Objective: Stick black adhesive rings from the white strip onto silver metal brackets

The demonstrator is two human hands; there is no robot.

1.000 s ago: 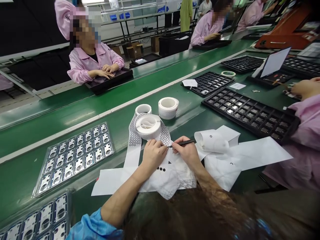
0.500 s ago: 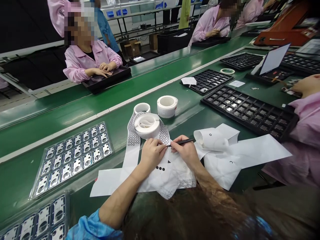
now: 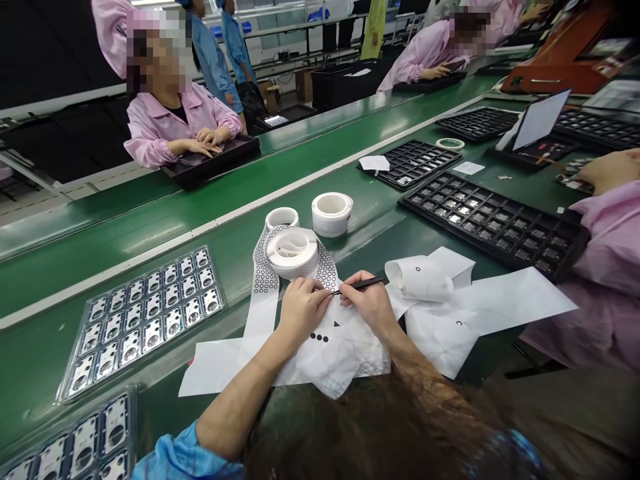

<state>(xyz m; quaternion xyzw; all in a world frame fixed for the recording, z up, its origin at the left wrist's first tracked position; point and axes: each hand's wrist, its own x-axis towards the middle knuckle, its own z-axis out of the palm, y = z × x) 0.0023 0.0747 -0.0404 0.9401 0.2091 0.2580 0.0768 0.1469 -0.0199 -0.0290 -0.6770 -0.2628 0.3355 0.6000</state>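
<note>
The left hand (image 3: 301,309) rests loosely curled on the circle-printed label strip (image 3: 264,283). The right hand (image 3: 367,303) pinches black tweezers (image 3: 361,285), their tip at the strip.

Black tweezers (image 3: 361,285) are held in the right hand (image 3: 369,307), tips set at a ring-printed label strip (image 3: 265,280); the left hand (image 3: 303,310) is rested against that strip, beside a white roll (image 3: 293,253).

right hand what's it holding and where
The right hand holds slim black tweezers by their middle, the tip pointing toward the left hand.
</note>
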